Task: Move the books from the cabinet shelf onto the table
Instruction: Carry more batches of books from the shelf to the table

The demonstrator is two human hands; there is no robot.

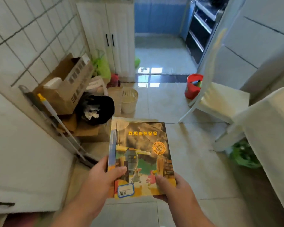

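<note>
Together we hold the stack of books (pixel 141 154) flat in the air above the tiled floor (pixel 187 145), our left hand (pixel 103 179) gripping its near left corner and our right hand (pixel 170 185) its near right corner, thumbs on the top cover. Left of the books stands a black bin (pixel 95 108); right of them, a white chair (pixel 218 102).

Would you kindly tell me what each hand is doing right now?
Left hand: grips the stack of books.
Right hand: grips the same stack.
</note>
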